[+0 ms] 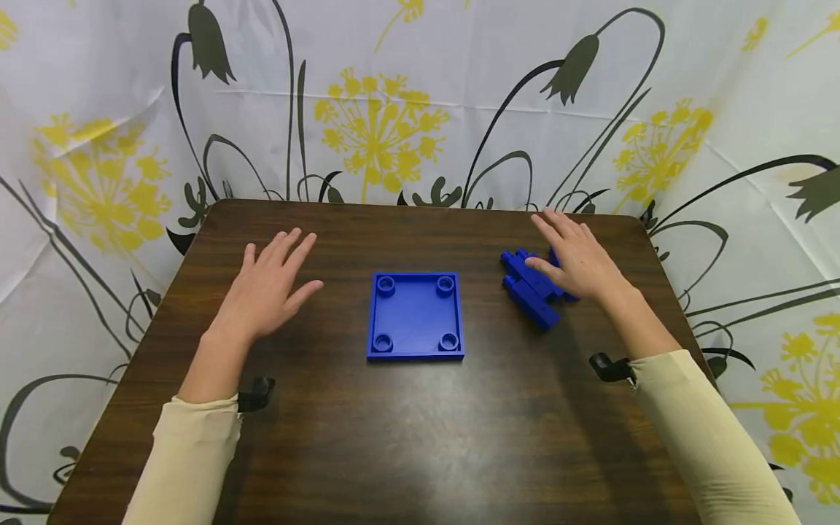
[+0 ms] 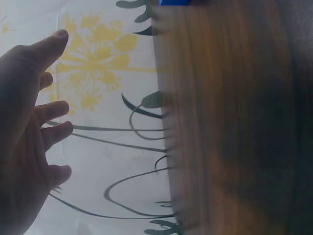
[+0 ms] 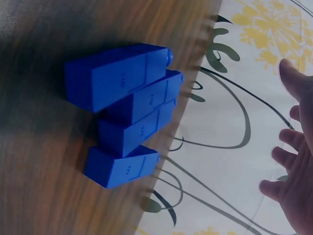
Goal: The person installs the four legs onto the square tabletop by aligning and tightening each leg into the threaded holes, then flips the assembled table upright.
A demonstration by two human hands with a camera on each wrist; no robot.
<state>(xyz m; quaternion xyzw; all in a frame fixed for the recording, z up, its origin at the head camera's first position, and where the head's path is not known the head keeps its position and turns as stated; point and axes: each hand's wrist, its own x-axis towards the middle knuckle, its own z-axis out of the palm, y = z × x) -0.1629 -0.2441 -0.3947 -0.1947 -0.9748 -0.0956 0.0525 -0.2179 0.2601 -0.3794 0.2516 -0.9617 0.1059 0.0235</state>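
- A white fabric backdrop (image 1: 499, 44), printed with yellow flower heads and dark drooping stems, is hanging behind and around the scene.
- A dark brown wood-grain counter (image 1: 420, 437) is stretching across the middle, carrying the blue pieces.
- Two cream sleeves (image 1: 715, 437) are covering the person's forearms, coming in from the lower left and lower right.
- The left hand (image 1: 265, 292) is hovering to the left of the tray, well apart from it; its grip is released, fingers spreading and thumb pointing toward the tray's side.
- The right hand (image 1: 574, 255) is hovering by the blocks, partly hiding them from the head camera; its grip is also released, fingers reaching forward.
- A square blue tray (image 1: 415, 315) is lying flat near the counter's centre, between the hands.
- Four blue blocks (image 3: 142, 127) are lying close together right of the tray; their small markings are appearing too blurred to read.
- Black wrist devices (image 1: 257, 394) are sitting at both cuffs.
- Round raised sockets (image 1: 386, 286) are standing in the tray's four corners.
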